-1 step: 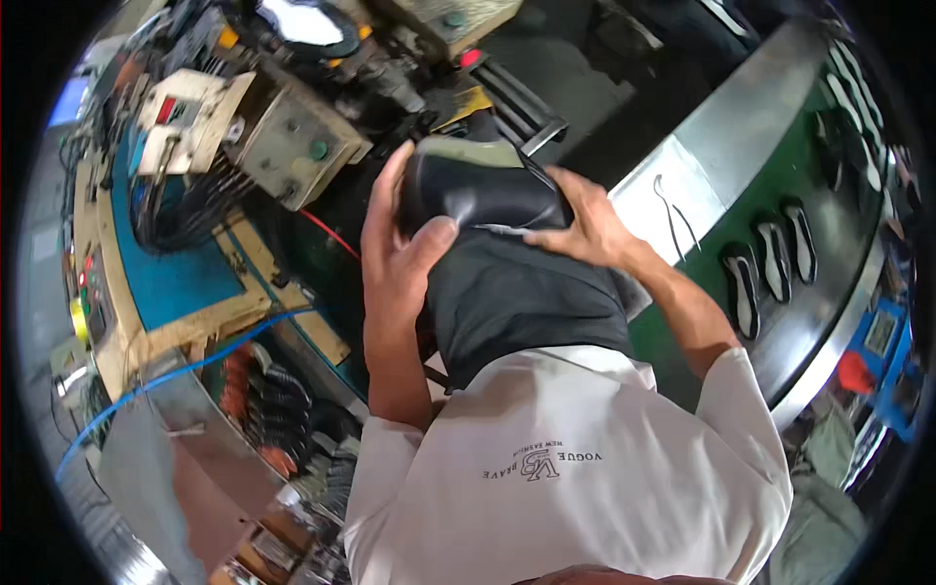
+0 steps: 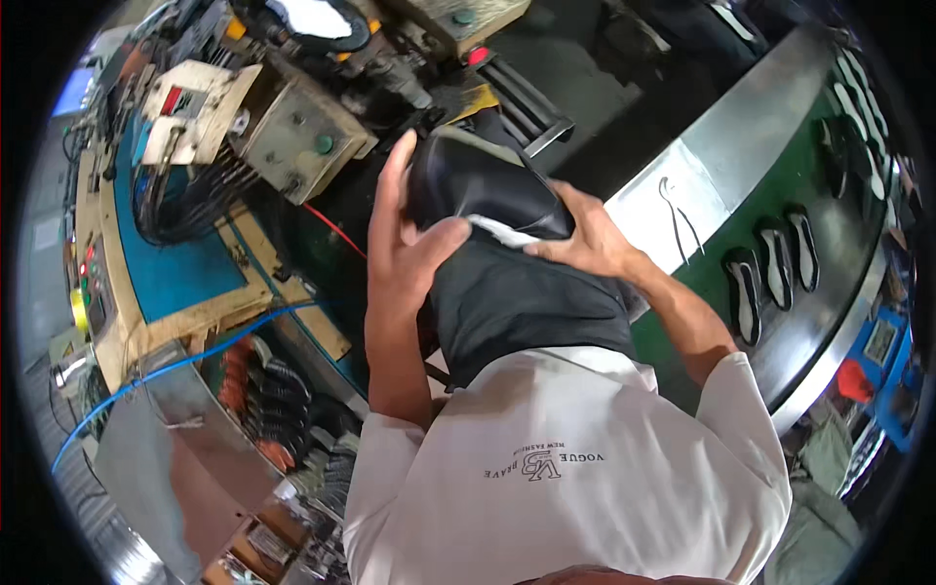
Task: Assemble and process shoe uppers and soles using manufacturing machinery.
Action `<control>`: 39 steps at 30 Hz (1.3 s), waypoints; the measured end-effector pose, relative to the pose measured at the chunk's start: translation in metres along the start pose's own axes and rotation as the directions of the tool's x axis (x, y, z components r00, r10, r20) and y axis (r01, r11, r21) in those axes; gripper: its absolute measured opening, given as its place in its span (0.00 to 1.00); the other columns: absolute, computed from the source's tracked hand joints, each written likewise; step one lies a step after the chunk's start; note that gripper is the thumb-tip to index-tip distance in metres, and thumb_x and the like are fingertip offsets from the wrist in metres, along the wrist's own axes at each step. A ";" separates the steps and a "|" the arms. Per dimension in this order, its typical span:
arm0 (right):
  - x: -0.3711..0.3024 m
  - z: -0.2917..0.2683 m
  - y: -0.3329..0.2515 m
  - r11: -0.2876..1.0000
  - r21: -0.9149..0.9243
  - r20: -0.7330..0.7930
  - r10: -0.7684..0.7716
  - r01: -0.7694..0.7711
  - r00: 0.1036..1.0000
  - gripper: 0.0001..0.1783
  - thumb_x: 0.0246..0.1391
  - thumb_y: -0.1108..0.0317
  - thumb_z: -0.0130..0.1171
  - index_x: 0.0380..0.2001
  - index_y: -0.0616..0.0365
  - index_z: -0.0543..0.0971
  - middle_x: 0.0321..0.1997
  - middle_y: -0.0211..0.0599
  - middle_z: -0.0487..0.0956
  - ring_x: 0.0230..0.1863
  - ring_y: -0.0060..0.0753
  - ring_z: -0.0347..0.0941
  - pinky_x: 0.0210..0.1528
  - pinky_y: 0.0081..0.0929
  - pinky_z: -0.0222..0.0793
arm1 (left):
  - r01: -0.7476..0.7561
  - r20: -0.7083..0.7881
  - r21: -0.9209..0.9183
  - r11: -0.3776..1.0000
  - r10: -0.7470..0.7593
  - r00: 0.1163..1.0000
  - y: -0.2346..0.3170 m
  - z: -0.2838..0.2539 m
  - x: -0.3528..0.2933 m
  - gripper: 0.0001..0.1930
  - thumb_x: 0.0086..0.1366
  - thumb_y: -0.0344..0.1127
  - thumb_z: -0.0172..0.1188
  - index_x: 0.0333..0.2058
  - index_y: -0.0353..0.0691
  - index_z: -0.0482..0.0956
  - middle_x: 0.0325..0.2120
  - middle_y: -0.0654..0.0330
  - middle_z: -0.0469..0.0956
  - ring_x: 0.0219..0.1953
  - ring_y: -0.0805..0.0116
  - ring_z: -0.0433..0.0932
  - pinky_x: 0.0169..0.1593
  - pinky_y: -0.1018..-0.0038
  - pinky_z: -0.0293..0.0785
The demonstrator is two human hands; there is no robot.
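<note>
Over my lap, both hands grip a black leather shoe upper (image 2: pixel 492 187) from its two ends. It has a smooth, rounded side, a grey-green strip on its far edge, and a white edge (image 2: pixel 499 232) toward me. My left hand (image 2: pixel 408 234) wraps the left end, thumb pressed near the white edge and fingers up along the side. My right hand (image 2: pixel 590 234) clasps the right end, its thumb at the end of the white edge. The far fingers of both hands are partly hidden. Dark trousers (image 2: pixel 531 292) lie just beneath the shoe upper.
On the right, a metal-edged bench (image 2: pixel 751 107) carries pincers (image 2: pixel 681 219) and several black shoes with pale soles (image 2: pixel 775 261). A machine with a metal box (image 2: pixel 307 146) stands ahead to the left. A blue hose (image 2: pixel 185 363) crosses near a rack of dark shoes (image 2: pixel 283 400).
The shoe upper has tilted slightly in my hands, its right end lower, and more of its white edge shows. Both hands keep their hold.
</note>
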State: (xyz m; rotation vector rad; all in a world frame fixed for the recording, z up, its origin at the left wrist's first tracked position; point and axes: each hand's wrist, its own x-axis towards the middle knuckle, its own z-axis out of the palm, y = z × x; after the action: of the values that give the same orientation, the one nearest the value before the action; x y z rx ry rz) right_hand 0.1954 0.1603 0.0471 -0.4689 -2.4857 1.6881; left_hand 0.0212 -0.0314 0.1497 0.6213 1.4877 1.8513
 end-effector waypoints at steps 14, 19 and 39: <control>-0.017 0.040 0.010 0.902 0.077 0.283 0.389 -0.425 0.877 0.51 0.51 0.41 0.77 0.60 0.79 0.75 0.56 0.67 0.82 0.59 0.56 0.81 0.67 0.41 0.73 | -0.184 -0.030 0.793 0.581 0.340 0.940 -0.075 -0.048 0.013 0.15 0.76 0.26 0.59 0.57 0.33 0.84 0.52 0.54 0.86 0.50 0.62 0.86 0.52 0.69 0.81; -0.005 0.030 -0.015 0.987 -0.015 0.185 0.158 -0.158 0.970 0.55 0.53 0.51 0.77 0.72 0.73 0.61 0.61 0.70 0.79 0.63 0.61 0.79 0.69 0.45 0.72 | -0.441 0.179 0.759 0.478 0.498 0.849 -0.039 -0.050 0.002 0.19 0.71 0.23 0.61 0.60 0.35 0.82 0.58 0.48 0.83 0.59 0.54 0.83 0.63 0.62 0.77; 0.009 0.024 0.004 0.963 0.163 0.306 0.158 -0.215 0.939 0.52 0.53 0.55 0.77 0.73 0.69 0.63 0.63 0.61 0.79 0.65 0.53 0.77 0.72 0.41 0.68 | -0.071 -0.159 0.571 0.818 0.195 0.968 -0.056 -0.044 -0.003 0.31 0.65 0.20 0.69 0.67 0.36 0.74 0.65 0.54 0.74 0.64 0.61 0.76 0.66 0.65 0.74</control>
State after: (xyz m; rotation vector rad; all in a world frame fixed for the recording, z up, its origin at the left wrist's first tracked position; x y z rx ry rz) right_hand 0.1820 0.1434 0.0332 -0.4811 -2.4947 2.1967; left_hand 0.0031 -0.0550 0.0853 0.8379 2.2203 1.6014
